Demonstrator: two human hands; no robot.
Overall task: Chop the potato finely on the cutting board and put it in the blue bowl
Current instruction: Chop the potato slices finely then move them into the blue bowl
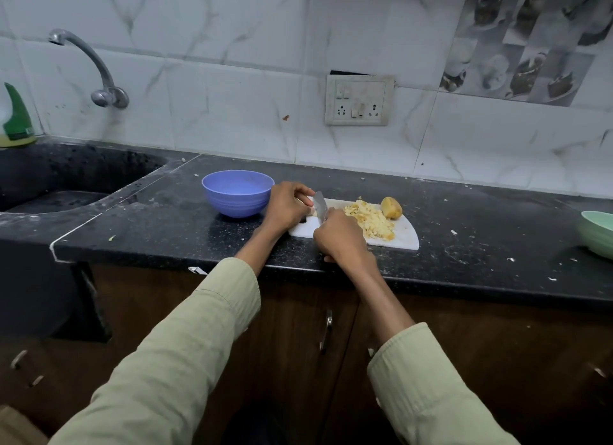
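1. A white cutting board [394, 237] lies on the black counter [481, 245], close to the counter's front edge
2. A heap of chopped potato [370, 220] sits on the middle of the board, reaching toward its front edge
3. A piece of potato with the skin on [391, 207] stands at the board's back edge, touching the heap on its right
4. The right hand [341, 238] has its fingers curled round the handle of a knife [320, 208]; the blade points up and away over the left part of the board
5. The left hand [288, 205] rests at the board's left end with fingers bent; what they hold, if anything, I cannot tell, as the hand hides it
6. The blue bowl [237, 193] stands on the counter just beside the board's left end, next to the left hand; I cannot see any potato in it
7. A green bowl [597, 232] sits at the counter's right edge, well apart from the board
8. A sink [66, 192] is sunk into the counter's left end, with a tap [96, 76] on the wall above
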